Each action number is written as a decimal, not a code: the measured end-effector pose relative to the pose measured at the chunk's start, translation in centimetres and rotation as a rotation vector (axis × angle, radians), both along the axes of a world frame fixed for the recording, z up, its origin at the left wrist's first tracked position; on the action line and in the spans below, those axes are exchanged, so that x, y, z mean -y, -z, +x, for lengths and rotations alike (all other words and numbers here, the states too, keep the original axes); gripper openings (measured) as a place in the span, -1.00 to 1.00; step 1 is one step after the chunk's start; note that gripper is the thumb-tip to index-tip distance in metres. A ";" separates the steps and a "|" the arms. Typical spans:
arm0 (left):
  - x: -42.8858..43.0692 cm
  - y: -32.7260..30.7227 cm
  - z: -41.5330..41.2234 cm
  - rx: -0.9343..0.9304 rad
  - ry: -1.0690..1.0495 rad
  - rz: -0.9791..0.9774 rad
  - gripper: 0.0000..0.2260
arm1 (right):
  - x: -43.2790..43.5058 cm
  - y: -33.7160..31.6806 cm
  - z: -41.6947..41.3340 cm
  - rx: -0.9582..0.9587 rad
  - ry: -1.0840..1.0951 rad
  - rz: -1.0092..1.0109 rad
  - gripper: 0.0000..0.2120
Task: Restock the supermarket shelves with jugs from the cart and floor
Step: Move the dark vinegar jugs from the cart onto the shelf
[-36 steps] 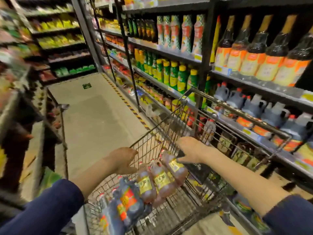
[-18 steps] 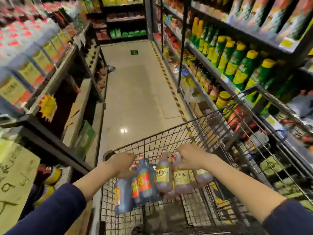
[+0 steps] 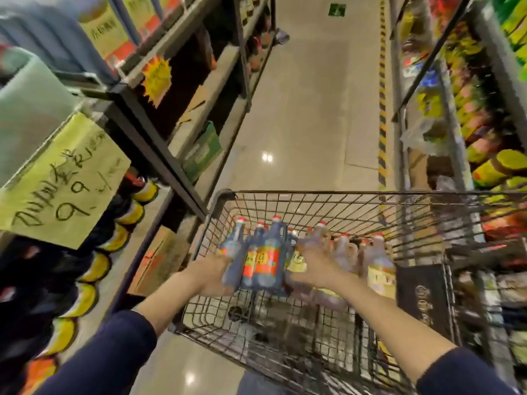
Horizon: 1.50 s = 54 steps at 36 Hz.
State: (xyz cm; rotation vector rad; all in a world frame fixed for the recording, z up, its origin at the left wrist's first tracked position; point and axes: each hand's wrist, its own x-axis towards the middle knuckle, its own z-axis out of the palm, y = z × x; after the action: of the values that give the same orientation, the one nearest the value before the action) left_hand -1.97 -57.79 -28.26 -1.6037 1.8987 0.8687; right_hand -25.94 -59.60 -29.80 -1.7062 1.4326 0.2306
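Dark jugs point(image 3: 266, 262): hanging in a tight bunch at lower centre of the frame, red caps up, orange labels facing the camera; they are riding just inside the cart's near-left corner, clear of its wire bottom.
Amber jugs point(image 3: 380, 269): clustering just right of the dark bunch, yellow labels showing; the two bunches are touching in the middle.
Why held so: several jugs are probably being gathered by their handles so each hand is carrying a whole bunch in one trip; keeping them upright is likely sparing the caps and labels.
Left hand point(image 3: 211, 276): reaching in from lower left, forearm bare below a pushed-up navy sleeve; it is gripping the dark bunch from its left side, fingers hiding behind the jugs.
Right hand point(image 3: 316, 266): coming in from lower right, wrist raised, fingers curling in among the amber necks and handles; blur is masking the exact hold, though it is looking clamped on them.
Cart point(image 3: 342, 192): standing in the aisle at lower centre, a black box point(image 3: 422, 297) leaning at its right wall.
Shelves point(image 3: 199, 89): running up the left of the frame, a yellow handwritten sign point(image 3: 60, 181) hanging at mid left.
Step in hand: the jugs are seemingly being lifted out for shelving; none is reaching a shelf yet.
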 end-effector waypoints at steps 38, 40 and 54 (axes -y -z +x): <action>-0.4 16.0 0.8 -0.029 -0.770 -0.036 -0.30 | 2.4 17.4 10.4 -0.362 0.547 0.031 0.10; -0.4 16.4 0.7 0.011 -0.756 -0.042 -0.25 | 2.3 17.4 10.6 -0.364 0.610 0.005 0.04; 0.2 19.3 -3.4 0.171 -1.080 -0.213 -0.07 | 1.8 17.5 11.6 -0.343 0.708 -0.046 -0.05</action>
State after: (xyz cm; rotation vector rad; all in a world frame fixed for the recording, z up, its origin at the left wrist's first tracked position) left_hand -5.35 -57.97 -47.51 -2.7754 0.9221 0.8592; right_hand -14.38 -61.38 -47.25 -1.1255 2.2128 0.0964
